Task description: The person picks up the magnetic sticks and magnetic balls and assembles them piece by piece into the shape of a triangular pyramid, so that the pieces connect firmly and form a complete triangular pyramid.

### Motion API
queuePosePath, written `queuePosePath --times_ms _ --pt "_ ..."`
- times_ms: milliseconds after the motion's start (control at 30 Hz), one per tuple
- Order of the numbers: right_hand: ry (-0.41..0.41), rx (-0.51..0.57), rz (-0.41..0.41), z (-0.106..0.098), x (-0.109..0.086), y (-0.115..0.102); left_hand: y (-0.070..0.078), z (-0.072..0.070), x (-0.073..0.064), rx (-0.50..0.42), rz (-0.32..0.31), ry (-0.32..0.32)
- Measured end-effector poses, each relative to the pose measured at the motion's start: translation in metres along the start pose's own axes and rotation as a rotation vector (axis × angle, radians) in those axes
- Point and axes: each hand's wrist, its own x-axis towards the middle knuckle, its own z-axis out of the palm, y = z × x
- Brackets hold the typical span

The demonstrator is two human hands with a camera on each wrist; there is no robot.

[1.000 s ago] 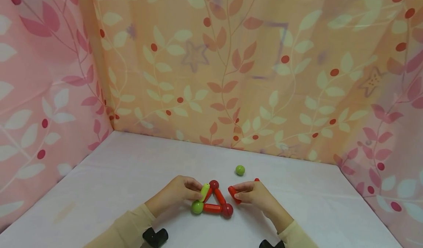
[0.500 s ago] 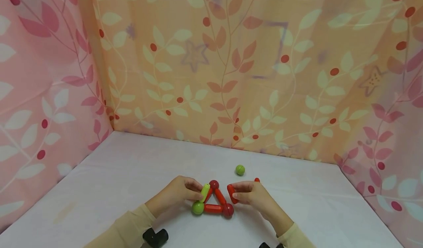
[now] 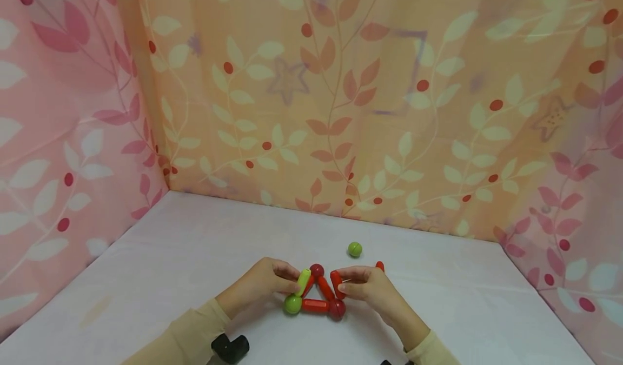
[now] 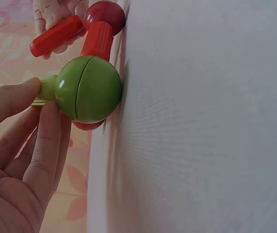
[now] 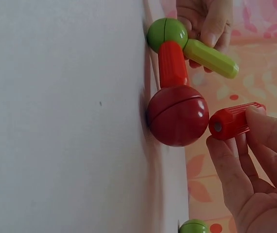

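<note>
Red in colour, a ribbed rod [image 5: 235,121] was pinched between the thumb and fingers of the right hand [image 3: 375,289]. We noted a round inset [image 5: 218,126] in its lower end, which stood just beside the near-right dark red ball [image 5: 177,116]; whether rod and ball touched, we could not tell. The left hand [image 3: 270,277] was clamped by thumb and fingertips on a yellow-green rod [image 3: 303,282]. We recorded that this rod rose at a tilt from the near-left green ball [image 4: 89,90], its lower end meeting the ball.

Between the hands, we observed a triangle [image 3: 315,306] lying on the white tabletop [image 3: 194,235]. Those two balls made its near corners, and a second dark red ball [image 3: 317,270] its far one. Its sides were red: a front rod, a right-side rod [image 3: 325,288] and a left-side rod [image 3: 309,285], the last partly hidden by the yellow-green rod.

Beyond the right hand we found a loose green ball [image 3: 355,249], apart from the triangle, and a red piece [image 3: 380,266] mostly hidden by that hand. We saw beige sleeves [image 3: 180,332], a black fitting [image 3: 231,349] near the left wrist, and leaf-patterned fabric [image 3: 292,111] hanging behind the tabletop.
</note>
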Motion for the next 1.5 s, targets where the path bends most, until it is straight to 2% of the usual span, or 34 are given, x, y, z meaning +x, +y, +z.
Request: queuePosePath --times_ms 333,700,933,1167,1500 --pt "-0.025 0.013 -0.032 0.007 -0.001 -0.001 0.001 0.0 -0.002 -0.018 0.025 -0.008" --pt "-0.013 0.011 -0.017 0.012 -0.003 0.0 -0.001 0.0 -0.002 -0.001 0.023 -0.004" --pt "-0.027 0.024 -0.032 0.011 -0.004 0.001 0.0 0.001 -0.002 -0.033 0.004 -0.018" --pt "-0.023 0.018 0.008 0.012 -0.003 0.0 0.0 0.001 -0.001 -0.032 -0.005 -0.031" --pt "-0.027 0.021 -0.008 0.012 -0.003 0.001 0.0 0.003 0.001 -0.013 0.021 -0.036"
